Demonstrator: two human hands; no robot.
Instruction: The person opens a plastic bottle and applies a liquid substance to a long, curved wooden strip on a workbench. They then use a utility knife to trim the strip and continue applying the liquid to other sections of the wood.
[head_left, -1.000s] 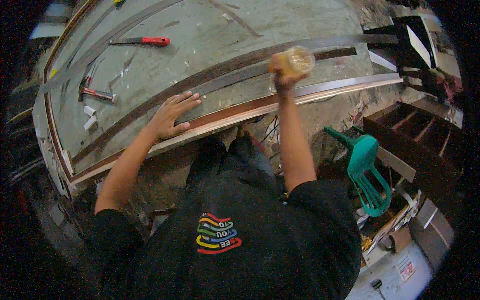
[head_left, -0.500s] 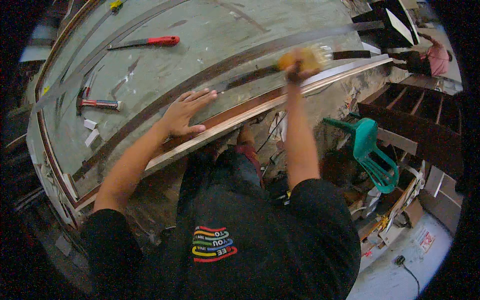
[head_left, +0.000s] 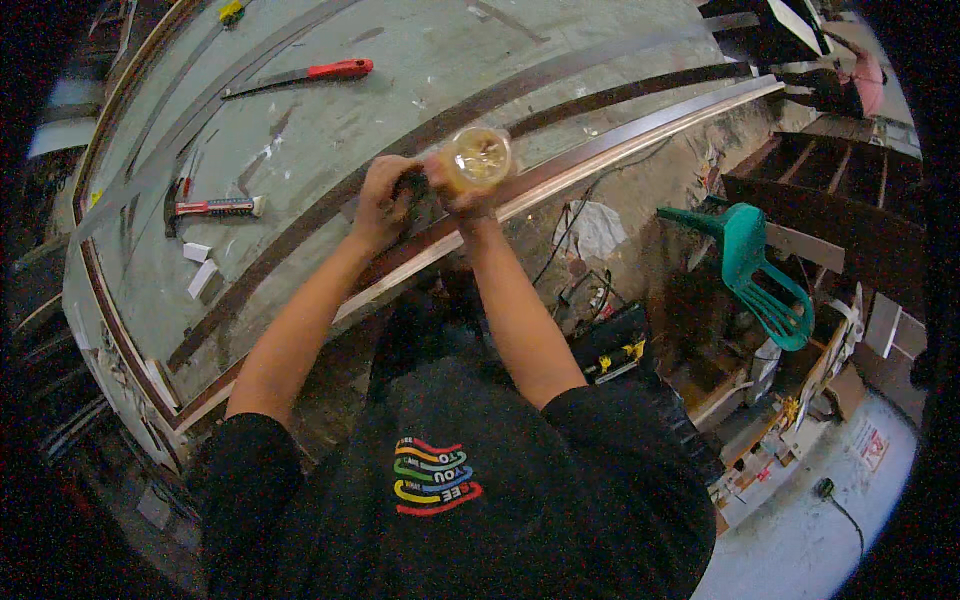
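My right hand [head_left: 462, 192] is wrapped around a clear round plastic container [head_left: 482, 156] with yellowish contents, held above the front edge of the worktable. Close beside it, my left hand [head_left: 382, 200] has its fingers curled together; what they hold, if anything, is hidden. Below both hands runs a long brown strip [head_left: 560, 165] with a pale wooden edge, along the near side of the table. Dark bands, straight and curved, cross the grey-green tabletop [head_left: 330, 130].
A red-handled blade tool [head_left: 338, 70] and a hammer [head_left: 215, 207] lie on the table at left, near small white blocks [head_left: 203, 277]. A green plastic chair [head_left: 745, 250] lies tipped at right. Another person in pink [head_left: 868, 85] is at the far right.
My right hand has swung left with the container, from the strip's far right to beside my left hand. My left hand was stretched flat on the table and is now raised and curled.
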